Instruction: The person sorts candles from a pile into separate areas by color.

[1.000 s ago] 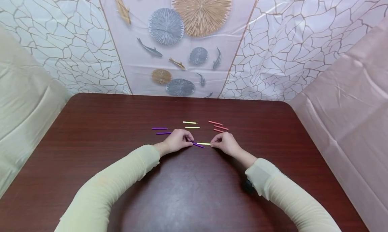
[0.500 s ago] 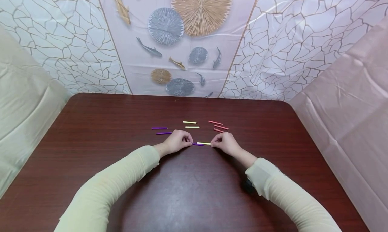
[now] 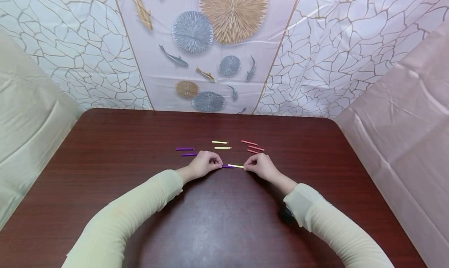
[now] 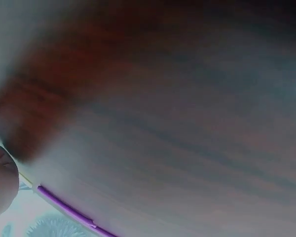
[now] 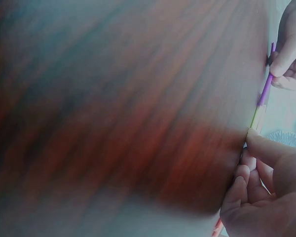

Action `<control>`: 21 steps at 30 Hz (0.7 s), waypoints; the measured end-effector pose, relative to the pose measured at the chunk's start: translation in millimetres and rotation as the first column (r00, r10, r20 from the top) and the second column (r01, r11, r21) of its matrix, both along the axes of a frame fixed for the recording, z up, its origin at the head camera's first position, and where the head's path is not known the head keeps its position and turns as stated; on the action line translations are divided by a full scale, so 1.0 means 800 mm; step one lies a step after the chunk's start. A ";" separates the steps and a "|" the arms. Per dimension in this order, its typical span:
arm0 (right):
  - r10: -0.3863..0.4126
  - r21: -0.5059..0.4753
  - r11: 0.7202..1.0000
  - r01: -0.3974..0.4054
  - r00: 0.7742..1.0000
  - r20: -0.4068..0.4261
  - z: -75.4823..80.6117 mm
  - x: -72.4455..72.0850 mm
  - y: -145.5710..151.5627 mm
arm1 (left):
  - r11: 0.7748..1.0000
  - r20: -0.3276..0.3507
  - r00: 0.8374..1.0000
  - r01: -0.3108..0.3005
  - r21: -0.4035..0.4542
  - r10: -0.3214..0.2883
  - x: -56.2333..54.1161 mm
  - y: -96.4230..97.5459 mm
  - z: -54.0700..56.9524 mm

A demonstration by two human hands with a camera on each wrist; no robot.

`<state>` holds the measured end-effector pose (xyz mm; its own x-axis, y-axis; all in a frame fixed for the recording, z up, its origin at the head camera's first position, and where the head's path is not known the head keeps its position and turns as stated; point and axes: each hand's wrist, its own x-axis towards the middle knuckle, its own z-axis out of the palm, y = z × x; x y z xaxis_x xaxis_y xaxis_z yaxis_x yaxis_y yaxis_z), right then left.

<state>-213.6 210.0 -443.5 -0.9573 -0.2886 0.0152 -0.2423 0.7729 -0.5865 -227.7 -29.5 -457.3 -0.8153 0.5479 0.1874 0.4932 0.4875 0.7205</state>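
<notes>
Near the middle of the table, my left hand (image 3: 204,163) pinches the left end of a thin purple candle (image 3: 226,166) between thumb and forefinger. My right hand (image 3: 262,166) pinches the right end of a thin yellow candle (image 3: 239,166). The free ends of the two candles overlap slightly and lie nearly in one line. In the right wrist view the purple candle (image 5: 266,92) and yellow candle (image 5: 256,116) meet end to end between both hands. Only a fingertip (image 4: 3,182) of my left hand shows in the left wrist view.
Beyond the hands on the dark wooden table (image 3: 140,127) lie two purple candles (image 3: 184,149) at left. Two yellow candles (image 3: 222,147) lie in the centre, with three red candles (image 3: 256,147) at right, one partly behind my right hand. A patterned curtain (image 3: 196,85) hangs at the far edge.
The purple candle in my left hand has turned from slanting across the yellow one to nearly parallel with it, and has shifted slightly left. My right hand stays in place.
</notes>
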 end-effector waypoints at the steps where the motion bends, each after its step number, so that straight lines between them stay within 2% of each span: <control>1: 0.002 0.000 1.000 -0.002 1.000 0.000 0.000 0.000 0.000 | 1.000 0.000 1.000 -0.003 0.004 0.003 0.000 -0.001 0.000; 10: 0.001 -0.003 1.000 -0.001 1.000 0.012 0.000 0.000 -0.002 | 0.996 0.001 0.998 -0.065 0.059 0.065 0.000 -0.025 0.012; 16: 0.001 0.003 1.000 -0.001 1.000 0.006 0.003 0.001 -0.001 | 0.989 0.013 0.991 -0.130 0.073 0.130 0.003 -0.057 0.021; 21: 0.004 0.005 1.000 -0.004 1.000 0.005 0.003 0.000 -0.001 | 0.982 -0.014 0.983 -0.184 0.051 0.185 0.008 -0.085 0.018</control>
